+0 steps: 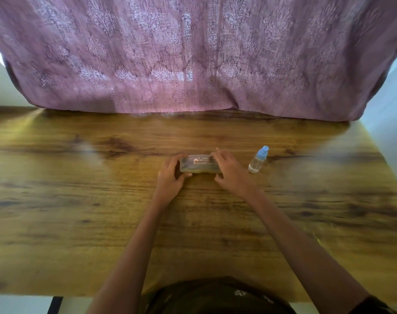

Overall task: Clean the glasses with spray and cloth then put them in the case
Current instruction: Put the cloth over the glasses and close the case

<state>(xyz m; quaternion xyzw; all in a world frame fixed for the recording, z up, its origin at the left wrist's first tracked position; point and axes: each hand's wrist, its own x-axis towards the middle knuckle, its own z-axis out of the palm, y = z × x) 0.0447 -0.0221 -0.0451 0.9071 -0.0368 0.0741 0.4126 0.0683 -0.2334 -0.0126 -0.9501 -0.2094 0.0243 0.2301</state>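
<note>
Both bare forearms reach forward from the bottom of the view and angle in toward each other. The left hand [170, 172] curls its fingers round the left end of the case [198, 166], thumb on the near side. The right hand [230, 172] grips the right end, fingers arched over the top and thumb at the near edge.

Colours in front of me
Across the top, my mauve curtain [193, 53] carries pale floral motifs; the table [79, 223] is honey-brown woodgrain; bottle [258, 160] clear, blue-capped; case [198, 165] smoky with white lettering.
</note>
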